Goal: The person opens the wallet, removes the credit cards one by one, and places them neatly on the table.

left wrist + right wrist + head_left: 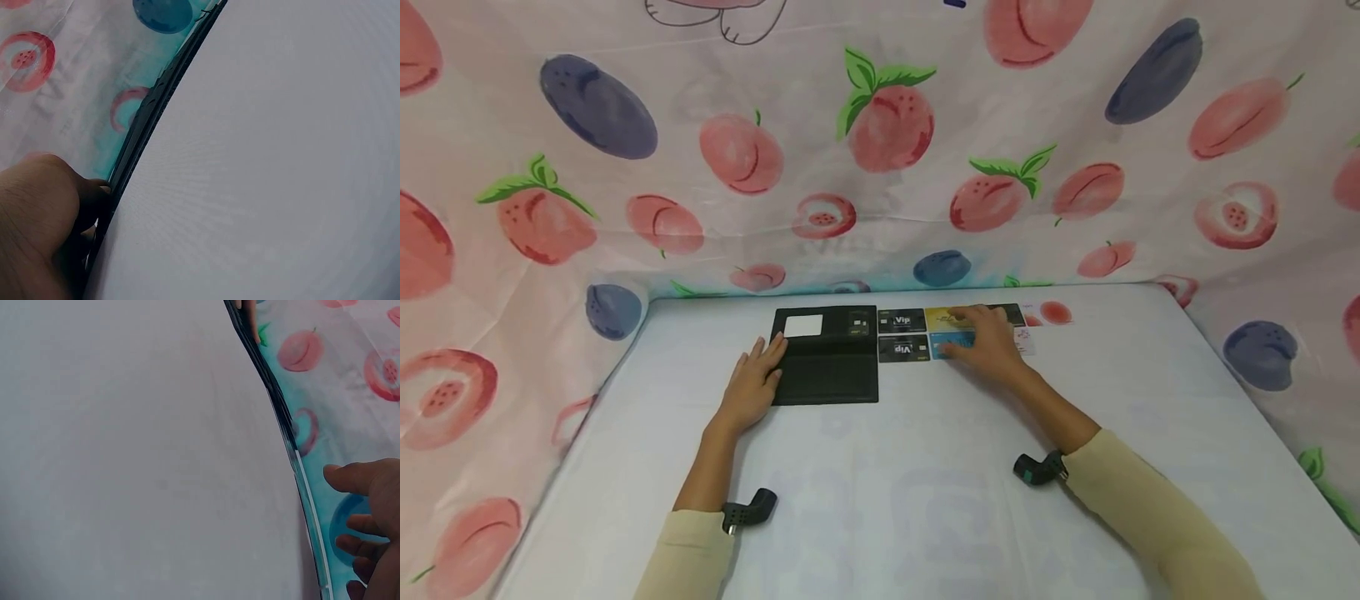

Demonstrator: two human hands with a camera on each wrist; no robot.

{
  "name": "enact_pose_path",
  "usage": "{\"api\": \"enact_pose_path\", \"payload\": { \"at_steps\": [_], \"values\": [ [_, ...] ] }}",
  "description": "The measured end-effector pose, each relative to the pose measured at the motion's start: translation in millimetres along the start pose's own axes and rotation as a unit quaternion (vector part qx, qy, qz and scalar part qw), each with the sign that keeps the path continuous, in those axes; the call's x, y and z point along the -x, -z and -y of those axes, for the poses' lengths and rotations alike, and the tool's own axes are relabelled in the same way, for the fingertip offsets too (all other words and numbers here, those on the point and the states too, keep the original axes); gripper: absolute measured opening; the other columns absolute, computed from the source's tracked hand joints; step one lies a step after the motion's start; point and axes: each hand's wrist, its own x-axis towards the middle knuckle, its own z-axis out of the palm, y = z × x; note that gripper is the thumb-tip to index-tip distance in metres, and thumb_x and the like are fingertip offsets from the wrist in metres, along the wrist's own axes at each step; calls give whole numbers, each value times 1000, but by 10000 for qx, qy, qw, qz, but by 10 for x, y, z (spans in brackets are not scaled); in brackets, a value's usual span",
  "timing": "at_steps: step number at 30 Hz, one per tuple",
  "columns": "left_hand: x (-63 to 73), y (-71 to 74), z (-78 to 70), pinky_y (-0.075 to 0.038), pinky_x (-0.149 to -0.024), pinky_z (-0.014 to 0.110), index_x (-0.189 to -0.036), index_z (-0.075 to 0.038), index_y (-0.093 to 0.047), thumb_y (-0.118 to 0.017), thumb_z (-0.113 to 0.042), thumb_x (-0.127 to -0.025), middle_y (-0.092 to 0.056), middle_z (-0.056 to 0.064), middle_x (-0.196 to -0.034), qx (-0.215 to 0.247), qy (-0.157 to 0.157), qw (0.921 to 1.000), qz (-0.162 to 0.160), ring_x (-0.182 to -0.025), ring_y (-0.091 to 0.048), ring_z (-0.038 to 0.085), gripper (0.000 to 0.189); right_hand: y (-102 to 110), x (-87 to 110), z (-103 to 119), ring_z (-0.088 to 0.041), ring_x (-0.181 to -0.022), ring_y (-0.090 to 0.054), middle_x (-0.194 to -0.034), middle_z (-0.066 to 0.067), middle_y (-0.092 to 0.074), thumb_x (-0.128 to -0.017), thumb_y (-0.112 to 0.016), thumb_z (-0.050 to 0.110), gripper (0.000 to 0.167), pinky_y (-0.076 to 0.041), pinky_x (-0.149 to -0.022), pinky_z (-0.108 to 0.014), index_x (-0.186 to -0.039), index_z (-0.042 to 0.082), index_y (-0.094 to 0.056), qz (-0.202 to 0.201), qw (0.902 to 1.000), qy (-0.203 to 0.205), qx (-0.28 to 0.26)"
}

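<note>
A black bifold wallet (827, 379) lies opened out flat on the table. In its upper half show a white panel (804, 325) and a dark card (858, 323). My left hand (749, 385) rests on the wallet's left edge with fingers extended. To the right, my right hand (988, 346) is over the rows of cards, thumb and fingers spread apart, overlapping a gold card (937, 317) and a blue card (936, 350). The right wrist view shows that hand's thumb (350, 478) apart from its fingers, with nothing between them.
Two black Vip cards, an upper one (903, 321) and a lower one (904, 348), lie beside the wallet. Past the right hand are another black card (1013, 315) and pale cards (1024, 340). A fruit-print curtain (820, 83) hangs behind the white table (880, 483).
</note>
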Motion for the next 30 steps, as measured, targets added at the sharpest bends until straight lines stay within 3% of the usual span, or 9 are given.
{"api": "enact_pose_path", "payload": {
  "at_steps": [22,30],
  "values": [
    [20,-11,19,0,-128,58,-163,1,-31,-44,-6,-109,-23,13,-172,-12,-39,10000,-13,-160,-7,41,56,-348,-242,348,-39,-119,-49,-145,-18,-60,-91,-84,39,68,-43,-97,-57,-147,7,-61,247,9992,306,63],
    [6,-17,21,0,-128,58,-163,0,-31,-44,-7,-109,-23,13,-172,-38,-57,10000,-62,-160,-7,40,56,-433,-329,506,-37,-121,-46,-148,-16,-57,-91,-84,42,71,-40,-101,-57,-149,10,-59,285,9994,200,-5]
  ]
}}
